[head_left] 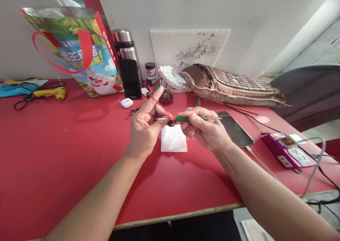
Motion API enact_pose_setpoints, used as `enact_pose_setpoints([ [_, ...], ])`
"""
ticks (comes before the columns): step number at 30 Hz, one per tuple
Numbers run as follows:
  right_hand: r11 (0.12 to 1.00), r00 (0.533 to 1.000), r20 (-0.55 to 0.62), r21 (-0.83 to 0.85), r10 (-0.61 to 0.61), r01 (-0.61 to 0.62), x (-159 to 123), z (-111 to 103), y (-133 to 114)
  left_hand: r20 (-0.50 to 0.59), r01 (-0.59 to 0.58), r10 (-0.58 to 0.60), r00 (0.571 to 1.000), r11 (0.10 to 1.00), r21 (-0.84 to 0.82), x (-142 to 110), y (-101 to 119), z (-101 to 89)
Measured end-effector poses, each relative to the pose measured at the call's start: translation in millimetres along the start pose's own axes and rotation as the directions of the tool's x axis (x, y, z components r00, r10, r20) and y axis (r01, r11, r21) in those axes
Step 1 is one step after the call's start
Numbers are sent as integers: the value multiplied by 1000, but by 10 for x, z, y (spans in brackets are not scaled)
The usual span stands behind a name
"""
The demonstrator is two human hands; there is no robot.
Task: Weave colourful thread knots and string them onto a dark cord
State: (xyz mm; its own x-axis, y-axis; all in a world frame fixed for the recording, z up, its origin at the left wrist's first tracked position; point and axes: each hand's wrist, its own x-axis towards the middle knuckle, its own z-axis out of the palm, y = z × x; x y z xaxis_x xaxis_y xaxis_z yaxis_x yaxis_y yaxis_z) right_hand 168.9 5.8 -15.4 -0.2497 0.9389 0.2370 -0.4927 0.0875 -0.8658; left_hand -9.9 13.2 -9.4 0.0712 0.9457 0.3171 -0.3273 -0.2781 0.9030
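Note:
My right hand (pixel 203 125) grips a crochet hook (pixel 190 118) with a green handle, its metal ends pointing left and right. A small multicoloured crochet piece (pixel 172 121) sits at the hook's left side, pinched between the thumb and fingers of my left hand (pixel 147 125). Pink yarn (pixel 162 105) runs taut from the piece up to my raised left index finger. Behind the hands lies a ball of multicoloured yarn (pixel 167 95). Beneath the crochet piece a white tissue (pixel 174 140) rests flat on the red table (pixel 87 156).
At the back left stand a printed shopping bag (pixel 92 63), a steel flask (pixel 127 44) and a black phone (pixel 130 79). A yellow glue gun (pixel 50 92) and white earbud case (pixel 126 103) lie leftward. Rightward are a tablet (pixel 236 129), a purple power strip (pixel 289 150) and a brown bag (pixel 233 85).

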Motion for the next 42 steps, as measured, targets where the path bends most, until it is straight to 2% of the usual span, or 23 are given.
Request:
enact_pose_setpoints([
  [4, 999, 997, -72, 25, -18, 20, 7, 36, 22, -18, 22, -23, 1000, 998, -51, -21, -17, 24],
  [9, 998, 987, -155, 58, 39, -30, 47, 39, 77, -25, 67, -69, 997, 995, -72, -16, -42, 19],
  [14, 994, 987, -138, 80, 86, -75, 55, -8, 99, -29, 106, -107, 994, 993, -58, -22, -58, 22],
  [21, 979, 982, -118, 158, 149, -129, 57, 17, 140, -12, 52, -53, 999, 999, -12, -3, -54, -2],
  [24, 982, 986, -110, 154, 124, -106, 37, 50, 132, -9, 59, -60, 998, 998, -25, 1, -28, -2],
  [32, 1000, 997, -75, 15, -12, 13, -40, 110, 29, -9, 112, -114, 993, 988, -102, -47, 18, 47],
  [37, 999, 987, -159, 41, -27, 34, 1, 135, 59, -5, 117, -119, 993, 984, -137, -28, 21, 77],
  [42, 999, 988, -157, 43, -3, 10, 15, 125, 70, -39, 151, -160, 986, 974, -166, -13, 18, 81],
])
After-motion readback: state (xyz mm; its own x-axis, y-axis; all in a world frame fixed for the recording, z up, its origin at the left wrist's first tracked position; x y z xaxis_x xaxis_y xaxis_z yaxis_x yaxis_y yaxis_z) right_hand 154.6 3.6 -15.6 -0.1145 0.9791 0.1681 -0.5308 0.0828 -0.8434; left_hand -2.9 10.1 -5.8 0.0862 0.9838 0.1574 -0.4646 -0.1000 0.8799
